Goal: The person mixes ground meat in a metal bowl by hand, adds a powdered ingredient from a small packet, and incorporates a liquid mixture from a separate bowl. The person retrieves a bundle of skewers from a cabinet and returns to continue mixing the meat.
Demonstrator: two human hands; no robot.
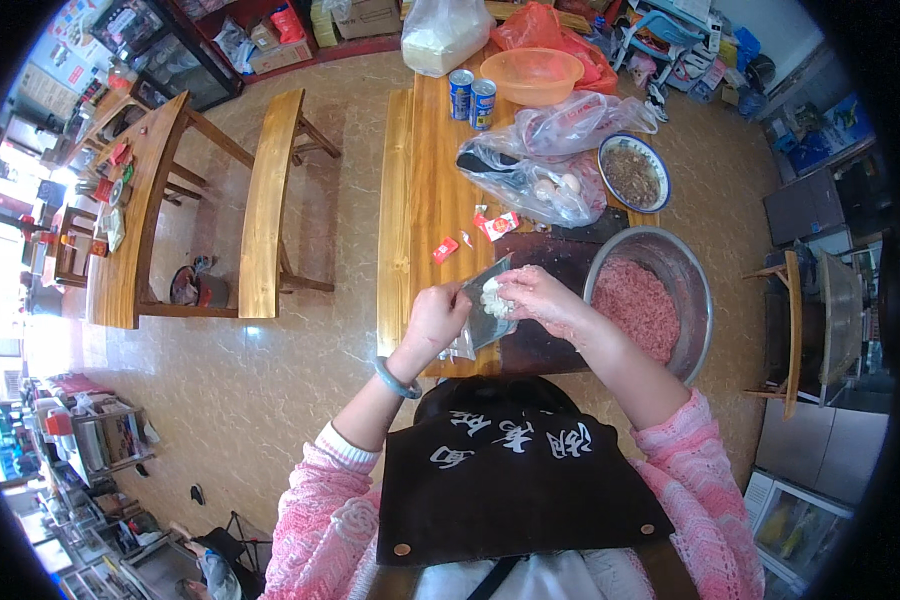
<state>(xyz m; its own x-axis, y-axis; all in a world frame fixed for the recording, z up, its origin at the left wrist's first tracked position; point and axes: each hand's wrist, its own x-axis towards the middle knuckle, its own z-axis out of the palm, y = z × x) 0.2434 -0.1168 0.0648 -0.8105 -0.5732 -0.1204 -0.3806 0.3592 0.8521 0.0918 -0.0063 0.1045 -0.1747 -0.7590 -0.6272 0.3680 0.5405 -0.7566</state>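
My left hand (pixel 439 319) grips the edge of a clear-and-grey plastic pouch (pixel 487 334) above the near end of the wooden table (pixel 431 202). Between both hands, at the pouch, is a white clumpy substance (pixel 494 303), perhaps powder. The fingers of my right hand (pixel 544 298) are closed on part of it, and bits of residue cling to their skin. Just right of that hand stands a large steel basin (pixel 696 289) holding pink minced meat (pixel 636 307). Below the hands lies a dark board or mat (pixel 544 349).
Torn red sachets (pixel 500 226), a plastic bag with eggs (pixel 562 191), an enamel bowl of brown mixture (pixel 631 174), two blue cans (pixel 483 105) and an orange plastic bowl (pixel 532 76) occupy the table beyond. A bench (pixel 270 210) stands left. At lower left sits another person (pixel 221 566).
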